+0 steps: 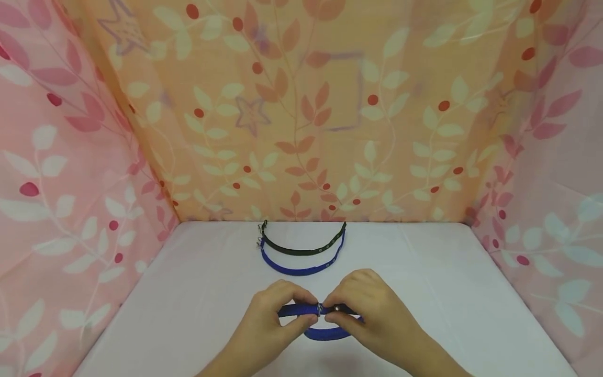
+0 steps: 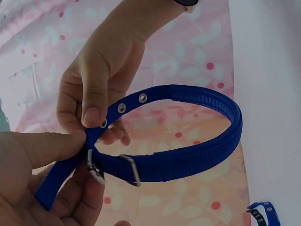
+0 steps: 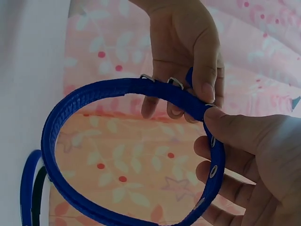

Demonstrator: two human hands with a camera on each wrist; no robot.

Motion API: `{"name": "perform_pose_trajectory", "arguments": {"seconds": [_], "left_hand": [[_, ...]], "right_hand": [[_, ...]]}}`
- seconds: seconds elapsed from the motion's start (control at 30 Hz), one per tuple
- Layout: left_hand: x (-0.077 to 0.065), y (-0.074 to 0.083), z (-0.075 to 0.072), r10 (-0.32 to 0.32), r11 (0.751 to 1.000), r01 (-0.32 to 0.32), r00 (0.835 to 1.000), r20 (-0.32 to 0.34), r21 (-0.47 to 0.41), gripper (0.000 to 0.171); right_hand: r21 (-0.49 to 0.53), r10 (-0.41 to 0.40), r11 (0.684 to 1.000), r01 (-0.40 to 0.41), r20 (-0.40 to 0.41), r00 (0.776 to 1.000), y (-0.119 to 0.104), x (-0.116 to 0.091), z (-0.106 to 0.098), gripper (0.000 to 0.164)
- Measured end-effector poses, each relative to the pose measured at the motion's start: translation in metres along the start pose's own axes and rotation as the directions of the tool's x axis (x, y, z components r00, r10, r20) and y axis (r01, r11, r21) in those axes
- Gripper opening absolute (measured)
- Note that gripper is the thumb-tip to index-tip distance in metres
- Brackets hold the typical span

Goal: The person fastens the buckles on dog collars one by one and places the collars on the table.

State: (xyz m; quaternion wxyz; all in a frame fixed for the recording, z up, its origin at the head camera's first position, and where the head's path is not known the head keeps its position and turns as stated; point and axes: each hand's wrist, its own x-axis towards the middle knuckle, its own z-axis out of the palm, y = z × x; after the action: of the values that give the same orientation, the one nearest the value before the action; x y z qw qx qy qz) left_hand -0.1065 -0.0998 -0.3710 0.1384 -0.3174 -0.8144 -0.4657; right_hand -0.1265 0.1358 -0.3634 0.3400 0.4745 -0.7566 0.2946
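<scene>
A blue collar (image 1: pixel 327 334) is bent into a closed loop between my two hands over the table. My left hand (image 1: pixel 273 317) pinches it beside the metal buckle (image 2: pixel 95 173), and the strap's free tip sticks out past the left thumb in the left wrist view. On the strap with the eyelets (image 2: pixel 122 108), my right hand (image 1: pixel 372 303) grips close to the left fingertips, thumb on one face and fingers behind. A metal ring (image 2: pixel 134 170) sits along the band near the buckle. Fingers partly cover where the strap passes the buckle.
Farther back on the white table (image 1: pixel 188 293) lie a second blue collar (image 1: pixel 297 272) and a black collar (image 1: pixel 301 252), both curved, one behind the other. Leaf-patterned cloth walls (image 1: pixel 292 104) stand behind and at both sides.
</scene>
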Motion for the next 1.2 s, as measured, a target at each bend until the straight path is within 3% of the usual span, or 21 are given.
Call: {"name": "perform_pose_trajectory", "arguments": {"seconds": [0.3, 0.57, 0.77, 1.03, 1.1, 1.2], "left_hand": [[0.0, 0.002, 0.003, -0.062, 0.996, 0.063, 0.998, 0.013, -0.059, 0.025], [0.001, 0.004, 0.003, -0.173, 0.982, 0.176, 0.984, 0.043, -0.068, 0.023], [0.0, 0.003, 0.002, -0.153, 0.985, 0.154, 0.988, 0.015, -0.073, 0.022], [0.002, 0.001, -0.006, -0.154, 0.985, 0.142, 0.981, -0.119, -0.1, 0.025], [0.003, 0.001, -0.006, -0.155, 0.983, 0.141, 0.981, -0.117, -0.12, 0.024], [0.003, 0.0, -0.003, -0.111, 0.984, 0.096, 0.989, -0.094, -0.151, 0.022]], "right_hand": [[-0.02, 0.002, 1.0, -0.002, 0.017, 1.0, -0.002, -0.001, 0.002, 0.02], [0.03, 0.049, 0.998, -0.049, -0.01, 0.999, -0.007, 0.001, 0.008, 0.027], [0.026, 0.102, 0.994, -0.102, 0.016, 0.995, -0.009, -0.001, 0.009, 0.023], [-0.011, 0.229, 0.973, -0.23, 0.115, 0.967, 0.002, -0.004, -0.006, 0.028], [-0.005, 0.237, 0.971, -0.239, 0.125, 0.963, 0.003, -0.004, -0.007, 0.027], [0.031, 0.173, 0.984, -0.177, 0.098, 0.98, 0.002, -0.003, -0.004, 0.025]]}}
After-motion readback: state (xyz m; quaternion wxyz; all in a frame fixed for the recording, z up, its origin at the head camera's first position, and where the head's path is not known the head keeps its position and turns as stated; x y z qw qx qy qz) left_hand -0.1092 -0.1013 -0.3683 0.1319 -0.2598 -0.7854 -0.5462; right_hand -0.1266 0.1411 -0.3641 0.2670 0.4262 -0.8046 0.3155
